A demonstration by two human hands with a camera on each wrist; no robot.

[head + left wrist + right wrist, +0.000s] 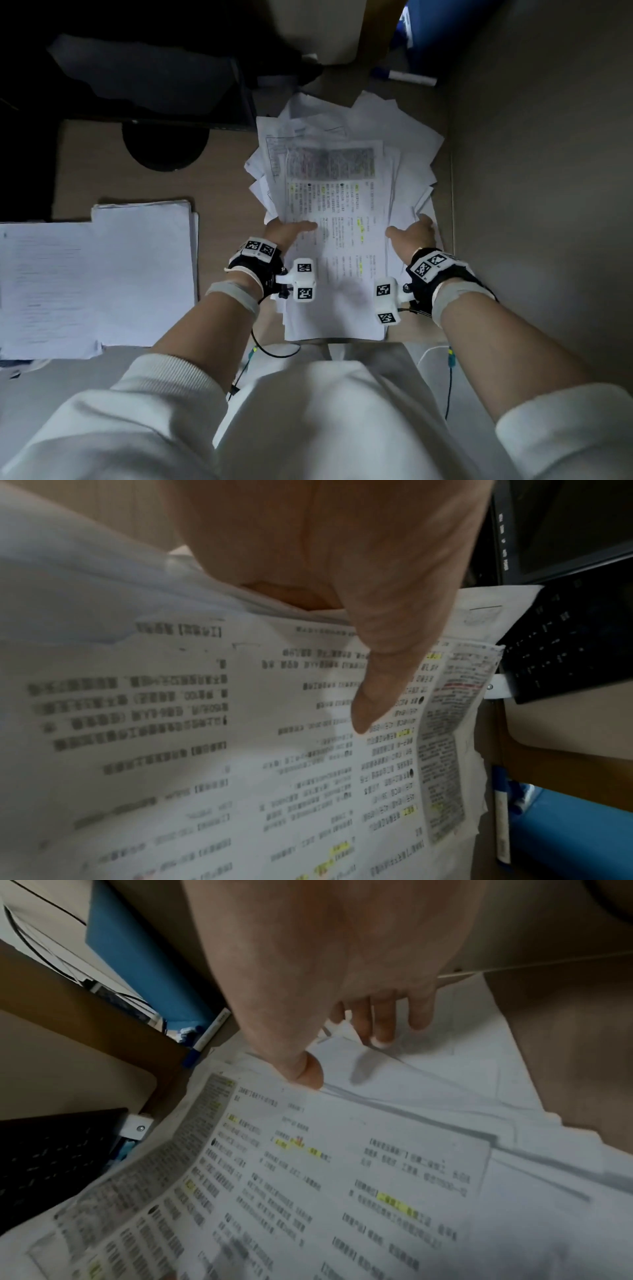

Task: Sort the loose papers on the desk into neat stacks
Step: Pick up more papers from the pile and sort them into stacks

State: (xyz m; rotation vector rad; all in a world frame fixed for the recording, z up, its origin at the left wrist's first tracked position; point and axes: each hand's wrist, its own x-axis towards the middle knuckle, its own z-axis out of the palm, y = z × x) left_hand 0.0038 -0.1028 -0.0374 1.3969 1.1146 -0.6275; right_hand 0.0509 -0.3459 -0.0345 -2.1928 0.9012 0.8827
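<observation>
Head view: loose heap of white printed paper sheets (346, 164) at twelve o'clock on the beige wooden desk (85, 164), corners fanned out at odd angles. Topmost, a printed page with dense text and yellow highlighter marks (339, 219), reaching back toward six o'clock at the desk's near edge. Left hand (287, 233) at the page's nine o'clock side, thumb laid flat on top, fingers hidden beneath the sheets. Right hand (412, 233) at the three o'clock side of the same bundle, thumb just at its edge. At nine o'clock, well apart from the heap, a squared stack of white sheets (99, 277), edges mostly aligned. At eleven o'clock, a round black monitor base (164, 147). At one o'clock, a white marker with a blue cap (404, 77) lying beside a blue box (431, 37).

Left wrist view: left thumb pressed on the highlighted page (240, 737), fingers tucked under several sheets, so pinching the bundle. Black keyboard (565, 642) at three o'clock.

Right wrist view: right hand (342, 988) above the sheets, thumb tip at the highlighted page's (325, 1177) far edge, fingers loosely bent with tips on plain white sheets beyond, gripping nothing.
</observation>
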